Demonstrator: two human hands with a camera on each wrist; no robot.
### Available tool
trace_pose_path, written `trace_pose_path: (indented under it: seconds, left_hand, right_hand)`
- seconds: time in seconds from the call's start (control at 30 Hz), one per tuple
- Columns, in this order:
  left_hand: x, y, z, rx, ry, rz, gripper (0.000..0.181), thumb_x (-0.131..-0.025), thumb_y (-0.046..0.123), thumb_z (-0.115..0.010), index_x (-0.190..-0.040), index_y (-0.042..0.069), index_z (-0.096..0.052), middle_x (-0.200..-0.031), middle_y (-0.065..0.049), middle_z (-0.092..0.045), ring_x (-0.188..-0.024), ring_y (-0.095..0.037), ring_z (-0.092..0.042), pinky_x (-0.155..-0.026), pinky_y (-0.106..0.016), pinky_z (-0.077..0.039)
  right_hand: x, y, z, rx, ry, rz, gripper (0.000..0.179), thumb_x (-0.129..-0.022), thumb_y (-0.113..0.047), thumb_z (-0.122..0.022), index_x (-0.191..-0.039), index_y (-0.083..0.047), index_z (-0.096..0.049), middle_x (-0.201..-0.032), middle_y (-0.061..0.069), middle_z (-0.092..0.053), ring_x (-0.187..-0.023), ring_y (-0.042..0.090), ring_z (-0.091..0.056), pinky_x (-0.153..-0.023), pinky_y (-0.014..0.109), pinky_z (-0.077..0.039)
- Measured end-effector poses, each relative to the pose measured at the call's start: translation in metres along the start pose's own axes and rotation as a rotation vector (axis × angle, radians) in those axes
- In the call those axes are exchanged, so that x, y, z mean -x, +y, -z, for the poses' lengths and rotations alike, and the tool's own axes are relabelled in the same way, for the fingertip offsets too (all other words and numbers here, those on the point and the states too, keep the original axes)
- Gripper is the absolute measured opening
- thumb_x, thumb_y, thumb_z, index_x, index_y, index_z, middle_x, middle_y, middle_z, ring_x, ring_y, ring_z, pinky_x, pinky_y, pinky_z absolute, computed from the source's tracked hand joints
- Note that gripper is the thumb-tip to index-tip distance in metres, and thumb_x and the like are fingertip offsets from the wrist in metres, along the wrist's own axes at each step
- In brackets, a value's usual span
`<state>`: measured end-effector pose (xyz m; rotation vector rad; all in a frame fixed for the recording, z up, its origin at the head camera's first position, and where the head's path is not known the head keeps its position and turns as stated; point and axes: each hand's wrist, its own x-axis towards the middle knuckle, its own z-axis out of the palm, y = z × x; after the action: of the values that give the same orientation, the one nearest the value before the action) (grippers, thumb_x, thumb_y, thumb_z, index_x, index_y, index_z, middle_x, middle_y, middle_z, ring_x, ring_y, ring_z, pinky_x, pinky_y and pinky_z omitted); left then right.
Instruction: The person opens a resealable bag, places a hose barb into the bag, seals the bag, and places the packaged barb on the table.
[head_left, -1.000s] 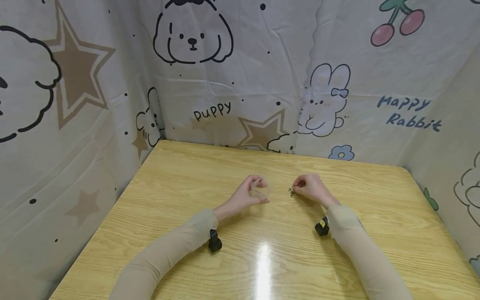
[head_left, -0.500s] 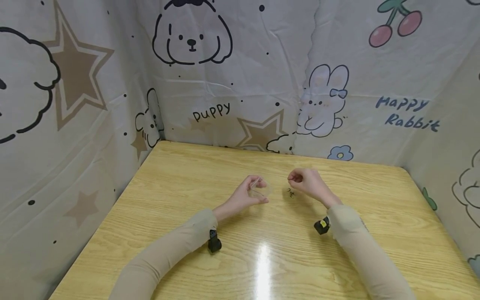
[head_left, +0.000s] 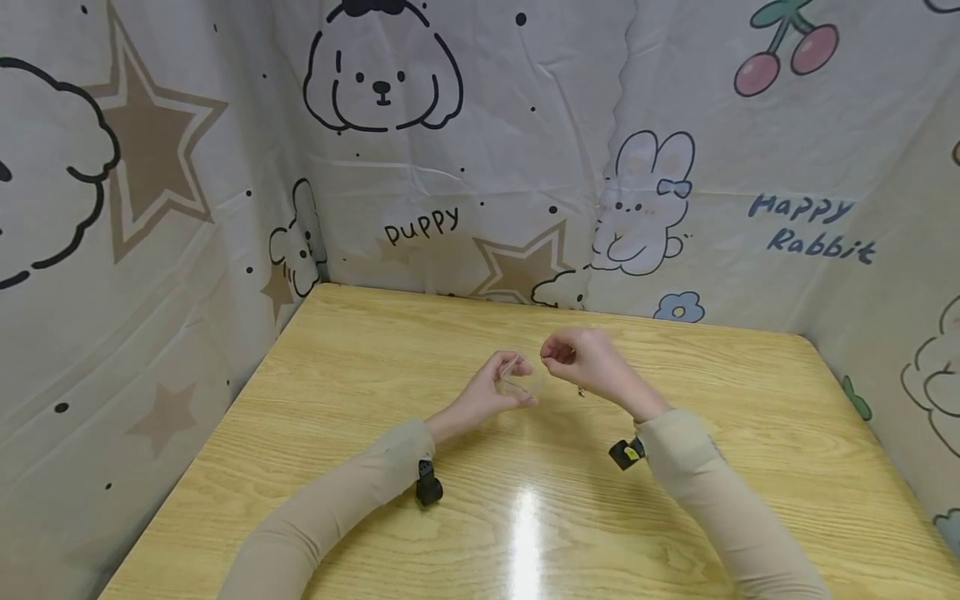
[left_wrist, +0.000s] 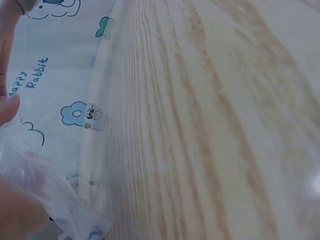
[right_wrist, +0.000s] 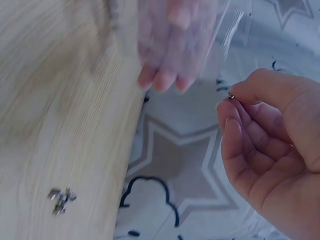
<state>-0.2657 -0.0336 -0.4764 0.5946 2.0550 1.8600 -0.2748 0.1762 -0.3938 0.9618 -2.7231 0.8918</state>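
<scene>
My left hand (head_left: 491, 390) holds a clear plastic bag (left_wrist: 75, 215), its thumb apart from the fingers. In the right wrist view, several left fingers show through the bag's film. My right hand (head_left: 592, 362) is raised just right of the bag, and its thumb and forefinger pinch a tiny shiny metal piece (right_wrist: 230, 96). The piece is too small for me to tell its kind. Below that hand, several similar metal pieces (right_wrist: 61, 201) lie in a little heap on the table, partly hidden by the right hand in the head view.
The wood-grain table (head_left: 360, 358) reaches back to a printed cloth (head_left: 495, 167) hung behind and at both sides. A black wrist camera (head_left: 429, 483) sits on the left sleeve, another black camera (head_left: 624, 454) on the right. Light glares off the table's front.
My right hand has lifted from the heap of metal pieces and moved left toward the bag, a tiny piece between its fingertips. The left hand and bag stay nearly still.
</scene>
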Motion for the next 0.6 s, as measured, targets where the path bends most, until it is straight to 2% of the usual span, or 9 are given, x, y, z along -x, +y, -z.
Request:
trace_pose_path:
  seconds: [0.17, 0.3, 0.4, 0.5, 0.6]
  left_hand:
    - [0.0, 0.001, 0.0, 0.01, -0.004, 0.016, 0.062, -0.09, 0.005, -0.071, -0.141, 0.009, -0.036, -0.144, -0.017, -0.049, -0.106, -0.026, -0.069, -0.096, -0.035, -0.055]
    - [0.001, 0.002, 0.0, -0.01, 0.011, 0.021, 0.061, -0.089, 0.006, -0.073, -0.139, 0.01, -0.038, -0.143, -0.014, -0.051, -0.129, -0.032, -0.056, -0.103, -0.04, -0.05]
    - [0.001, 0.002, 0.001, -0.015, 0.017, 0.02, 0.061, -0.089, 0.006, -0.073, -0.139, 0.01, -0.039, -0.143, -0.013, -0.052, -0.138, -0.032, -0.047, -0.106, -0.043, -0.047]
    - [0.001, 0.002, 0.0, -0.008, 0.01, 0.015, 0.061, -0.089, 0.004, -0.072, -0.14, 0.009, -0.038, -0.143, -0.015, -0.051, -0.127, -0.033, -0.057, -0.103, -0.041, -0.05]
    - [0.0, 0.002, 0.0, -0.005, 0.005, 0.018, 0.063, -0.089, 0.004, -0.071, -0.141, 0.009, -0.036, -0.143, -0.016, -0.049, -0.109, -0.028, -0.068, -0.099, -0.036, -0.053]
  right_hand:
    - [-0.004, -0.01, -0.005, -0.007, 0.0, 0.091, 0.006, -0.086, -0.001, -0.071, -0.09, -0.005, -0.073, -0.081, 0.005, -0.073, -0.07, 0.008, -0.064, -0.064, 0.021, -0.056]
    - [-0.005, -0.013, -0.01, 0.001, 0.007, 0.149, 0.006, -0.086, -0.001, -0.072, -0.09, -0.004, -0.074, -0.082, 0.005, -0.074, -0.07, 0.008, -0.064, -0.065, 0.023, -0.058]
    - [-0.005, -0.014, -0.01, -0.002, 0.009, 0.161, 0.006, -0.086, 0.0, -0.072, -0.091, -0.003, -0.074, -0.084, 0.006, -0.074, -0.07, 0.009, -0.065, -0.065, 0.025, -0.058]
    - [-0.004, -0.014, -0.007, -0.009, 0.008, 0.146, 0.007, -0.087, 0.0, -0.072, -0.093, -0.002, -0.074, -0.087, 0.007, -0.075, -0.072, 0.011, -0.066, -0.067, 0.027, -0.059]
    - [-0.002, -0.012, -0.003, -0.012, 0.016, 0.121, 0.008, -0.088, -0.001, -0.071, -0.096, -0.001, -0.073, -0.09, 0.009, -0.075, -0.075, 0.014, -0.067, -0.069, 0.029, -0.059]
